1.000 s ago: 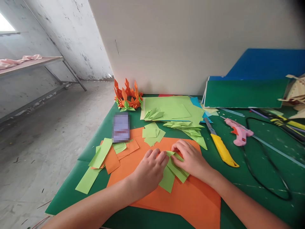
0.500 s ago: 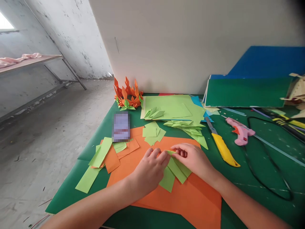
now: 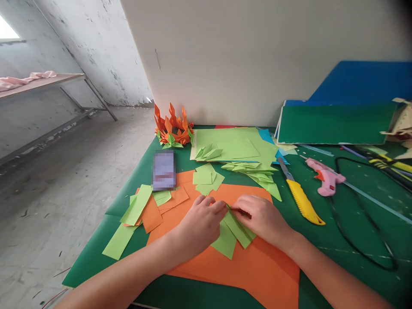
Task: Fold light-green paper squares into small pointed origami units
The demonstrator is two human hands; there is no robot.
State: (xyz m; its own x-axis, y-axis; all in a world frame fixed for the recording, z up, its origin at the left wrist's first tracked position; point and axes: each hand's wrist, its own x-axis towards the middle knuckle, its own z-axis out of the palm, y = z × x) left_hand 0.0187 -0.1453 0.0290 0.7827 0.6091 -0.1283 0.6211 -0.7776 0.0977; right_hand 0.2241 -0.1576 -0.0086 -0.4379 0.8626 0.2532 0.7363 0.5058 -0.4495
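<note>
Between the fingertips of both hands is a small folded piece of green paper (image 3: pixel 228 207), mostly covered by the fingers. My left hand (image 3: pixel 203 221) pinches its left side, and my right hand (image 3: pixel 257 216) pinches the right. Under the hands, several green paper strips (image 3: pixel 236 229) lie on a large orange sheet (image 3: pixel 257 274). Just beyond the hands rest small green paper squares (image 3: pixel 207 178). A pile of folded green pieces (image 3: pixel 257 171) lies farther back.
Right of the hands are a yellow knife (image 3: pixel 302 201) and a pink glue gun (image 3: pixel 328 176) with a looped black cord. An orange paper crown-like ring (image 3: pixel 174 126) stands at the back left, behind a blurred purple box (image 3: pixel 164 170). Green and orange scraps (image 3: pixel 137 206) lie left.
The green piece between my fingers has been folded smaller or turned, so less of it shows. My right hand has tilted downward, its fingers closer to my left.
</note>
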